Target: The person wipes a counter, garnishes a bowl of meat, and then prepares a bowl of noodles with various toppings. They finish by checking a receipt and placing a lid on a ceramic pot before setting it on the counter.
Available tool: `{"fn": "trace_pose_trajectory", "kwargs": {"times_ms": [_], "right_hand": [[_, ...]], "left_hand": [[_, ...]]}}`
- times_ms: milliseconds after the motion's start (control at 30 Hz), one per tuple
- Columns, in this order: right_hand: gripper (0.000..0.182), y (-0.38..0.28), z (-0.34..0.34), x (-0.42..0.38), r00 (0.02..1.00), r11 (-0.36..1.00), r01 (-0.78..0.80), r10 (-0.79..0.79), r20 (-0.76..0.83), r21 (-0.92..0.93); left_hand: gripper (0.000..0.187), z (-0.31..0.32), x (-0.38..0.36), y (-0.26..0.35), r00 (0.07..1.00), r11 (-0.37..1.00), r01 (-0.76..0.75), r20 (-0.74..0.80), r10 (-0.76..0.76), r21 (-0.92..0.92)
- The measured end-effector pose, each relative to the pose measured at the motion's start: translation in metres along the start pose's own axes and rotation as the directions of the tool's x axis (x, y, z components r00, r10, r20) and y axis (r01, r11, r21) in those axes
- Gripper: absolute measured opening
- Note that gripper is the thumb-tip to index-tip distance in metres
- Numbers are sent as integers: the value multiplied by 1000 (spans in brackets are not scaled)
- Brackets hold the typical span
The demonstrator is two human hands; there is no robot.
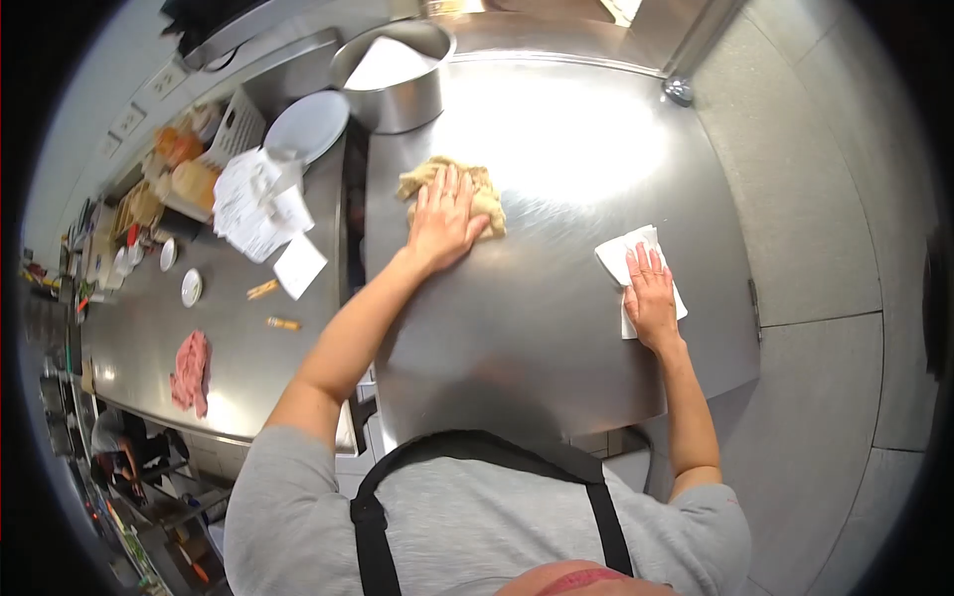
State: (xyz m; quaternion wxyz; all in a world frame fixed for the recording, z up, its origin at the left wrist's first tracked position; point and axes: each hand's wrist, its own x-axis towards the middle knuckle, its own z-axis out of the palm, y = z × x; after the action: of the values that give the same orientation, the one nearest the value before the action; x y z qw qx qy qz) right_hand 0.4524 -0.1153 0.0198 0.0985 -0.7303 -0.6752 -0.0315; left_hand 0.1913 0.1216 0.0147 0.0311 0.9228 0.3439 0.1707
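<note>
My left hand (444, 221) lies flat on a crumpled yellowish cloth (487, 204) on the steel table (527, 308), towards its left side. Its fingers are stretched out over the cloth. Farther right, my right hand (651, 293) presses a folded white paper or cloth (616, 260) against the same table, fingers extended and slightly apart. Neither hand is wrapped round what it touches.
A large metal pot (402, 104) stands at the table's back left corner. On the left counter (248, 348) are a pale round lid (308, 127), white papers (248, 204), a pink cloth (190, 373) and small white cups. A person (121, 447) is at the lower left.
</note>
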Motion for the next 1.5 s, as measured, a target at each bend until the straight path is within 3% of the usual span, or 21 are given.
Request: {"fn": "trace_pose_trajectory", "kwargs": {"times_ms": [267,333,400,467,533,567,600,633,733,867,933,1000,1100,1200,1233,1267,1333,1367,1400,1433,1500], "right_hand": [[57,12,-5,6,996,995,-88,89,-15,45],[55,16,-6,7,997,995,-72,73,-18,66],[55,17,-8,7,999,995,-48,49,-7,82],[50,41,-8,10,987,979,5,27,-156,203],[47,75,-19,27,923,931,30,114,-368,363],[46,92,-29,44,892,956,23,112,-437,292],[45,111,-35,65,856,974,8,110,-505,226],[46,135,-32,86,875,994,-14,65,-479,108],[45,193,-9,169,955,983,34,-86,-285,-182],[32,206,67,299,940,972,-219,186,-286,-88],[25,163,79,372,978,976,-180,191,82,-126],[19,74,94,399,998,998,-8,12,-69,65],[23,-59,79,342,809,810,586,-587,-41,-30],[51,-43,80,274,642,617,761,-759,-106,200],[47,-17,80,285,716,709,692,-652,-250,132],[46,15,72,321,963,958,99,-161,217,270],[26,125,71,365,962,950,261,-240,133,-169],[20,125,92,385,946,972,34,-106,-306,-232],[20,114,102,389,935,991,-54,8,-354,-120],[21,102,111,392,910,991,-133,122,-397,0],[29,8,118,369,981,980,148,-162,-104,-135]], "left_hand": [[70,101,264,39,998,999,-36,45,36,-13],[64,94,281,87,948,961,-200,209,239,-191],[55,83,260,145,873,916,-177,371,315,-361],[44,138,225,160,774,758,-616,-339,534,-213],[36,69,159,168,825,819,-565,-60,562,-98],[32,70,138,151,667,595,-731,-170,725,-332],[33,27,104,146,582,604,-694,189,791,-392],[36,28,63,132,542,495,-608,131,830,-621],[39,-40,-33,88,707,341,-165,130,695,-925],[33,-118,-121,35,984,690,137,15,-180,-710],[31,-133,-176,19,797,668,369,-151,-585,-646],[35,-133,-231,10,449,477,665,-202,-870,-575],[43,-99,-303,-12,401,458,887,-394,-827,-60],[46,-76,-320,-16,499,449,866,-385,-776,220],[46,-76,-315,-16,512,441,858,-375,-773,261],[45,-76,-308,-16,526,436,847,-364,-768,303],[44,-74,-297,-16,526,418,842,-349,-775,340],[44,-74,-294,-16,509,401,851,-342,-790,341],[44,-75,-291,-14,493,383,857,-330,-805,344],[43,-77,-287,-12,478,373,865,-325,-816,335],[43,-79,-289,-14,495,381,856,-340,-800,350]]}}
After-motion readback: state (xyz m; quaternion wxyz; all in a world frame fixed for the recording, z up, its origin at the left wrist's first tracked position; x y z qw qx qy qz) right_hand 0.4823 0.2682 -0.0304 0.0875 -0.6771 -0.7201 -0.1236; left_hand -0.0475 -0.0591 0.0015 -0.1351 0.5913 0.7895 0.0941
